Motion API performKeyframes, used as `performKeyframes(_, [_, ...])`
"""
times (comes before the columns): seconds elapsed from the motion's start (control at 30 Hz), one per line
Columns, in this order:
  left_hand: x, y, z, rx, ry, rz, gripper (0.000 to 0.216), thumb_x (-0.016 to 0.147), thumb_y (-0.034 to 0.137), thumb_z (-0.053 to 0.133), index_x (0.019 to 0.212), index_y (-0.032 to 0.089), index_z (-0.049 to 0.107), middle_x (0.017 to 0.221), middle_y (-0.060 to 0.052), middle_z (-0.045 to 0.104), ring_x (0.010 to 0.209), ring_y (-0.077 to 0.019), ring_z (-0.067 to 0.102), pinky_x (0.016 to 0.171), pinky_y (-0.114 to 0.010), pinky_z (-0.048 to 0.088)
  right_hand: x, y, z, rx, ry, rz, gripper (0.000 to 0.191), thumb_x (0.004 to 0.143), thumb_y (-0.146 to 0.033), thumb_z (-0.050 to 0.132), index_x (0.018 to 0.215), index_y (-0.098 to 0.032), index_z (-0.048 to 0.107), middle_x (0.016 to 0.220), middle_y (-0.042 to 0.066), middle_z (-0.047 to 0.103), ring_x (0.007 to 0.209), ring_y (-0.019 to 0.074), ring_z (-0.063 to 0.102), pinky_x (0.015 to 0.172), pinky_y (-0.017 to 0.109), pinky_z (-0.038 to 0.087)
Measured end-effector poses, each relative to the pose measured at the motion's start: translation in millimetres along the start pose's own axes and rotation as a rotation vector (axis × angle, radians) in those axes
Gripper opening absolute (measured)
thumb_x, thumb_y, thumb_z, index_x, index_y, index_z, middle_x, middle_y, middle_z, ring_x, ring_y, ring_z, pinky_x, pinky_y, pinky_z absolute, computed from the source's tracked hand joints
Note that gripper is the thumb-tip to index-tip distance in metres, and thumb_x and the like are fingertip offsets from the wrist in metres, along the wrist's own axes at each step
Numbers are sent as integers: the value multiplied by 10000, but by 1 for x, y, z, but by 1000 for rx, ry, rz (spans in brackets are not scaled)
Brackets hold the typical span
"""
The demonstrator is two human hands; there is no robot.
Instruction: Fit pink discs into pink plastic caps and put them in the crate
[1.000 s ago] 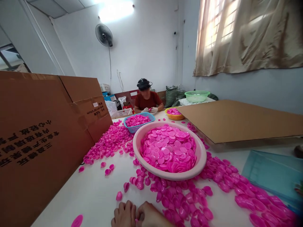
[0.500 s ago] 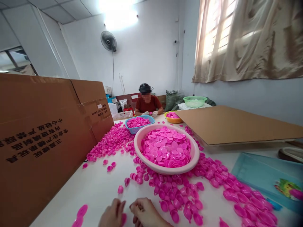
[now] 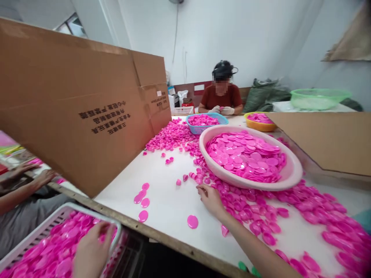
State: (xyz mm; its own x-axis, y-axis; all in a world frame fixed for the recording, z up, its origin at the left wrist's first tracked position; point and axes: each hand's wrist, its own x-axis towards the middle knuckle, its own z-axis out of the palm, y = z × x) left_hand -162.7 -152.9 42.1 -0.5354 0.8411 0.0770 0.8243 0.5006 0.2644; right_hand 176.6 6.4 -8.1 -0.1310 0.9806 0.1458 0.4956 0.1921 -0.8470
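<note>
Left hand (image 3: 92, 249) is open, resting over pink plastic caps (image 3: 62, 247) in a white basket (image 3: 87, 211). Right hand (image 3: 211, 200) is open, palm down on the white surface (image 3: 162, 216), touching scattered caps (image 3: 240, 206) just below a pink basin (image 3: 290, 179).

Our left hand (image 3: 91, 249) rests on magenta plastic caps (image 3: 55, 251) heaped in a white basket (image 3: 69, 205); our right hand (image 3: 211, 200) lies open among loose caps (image 3: 249, 206) on the white tabletop (image 3: 162, 208).
</note>
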Motion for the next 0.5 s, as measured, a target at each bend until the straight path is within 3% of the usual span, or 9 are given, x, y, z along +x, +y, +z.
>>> performKeyframes(0.07, [3,36,15,46,-53,75,396,760,478,361,955,192,554,930,-61,603,877,-219,532,776,-304,379,16,-15,19,-201,-36,-98,310,805,-186,379,1064,-165,547,1009,89,572,905,181,533,749,275,400])
performKeyframes(0.13, [4,70,24,164,8,69,392,760,434,379,989,171,560,969,-99,573,926,-262,498,784,-355,356,34,-28,39,-376,-51,-117,404,807,-148,374,1204,-182,440,1160,120,477,974,201,497,757,279,384])
performKeyframes(0.2, [4,92,30,248,25,60,357,745,373,418,977,152,573,959,-118,564,943,-288,478,779,-386,341,48,-36,56,-503,-73,-92,420,810,-136,366,1226,-158,415,1162,156,452,958,221,495,723,287,384])
performKeyframes(0.33, [4,100,38,263,-92,131,274,737,297,439,893,131,593,886,-114,578,893,-265,504,747,-366,353,53,-33,62,-514,-98,-115,311,768,-87,379,1015,-103,566,1026,156,507,914,220,501,736,297,387])
performKeyframes(0.5, [7,94,49,249,-109,151,226,753,259,426,870,140,580,856,-101,572,826,-233,537,720,-341,366,6,-18,38,-155,-88,-186,313,743,-140,423,1024,-147,561,959,92,565,871,177,536,769,280,411])
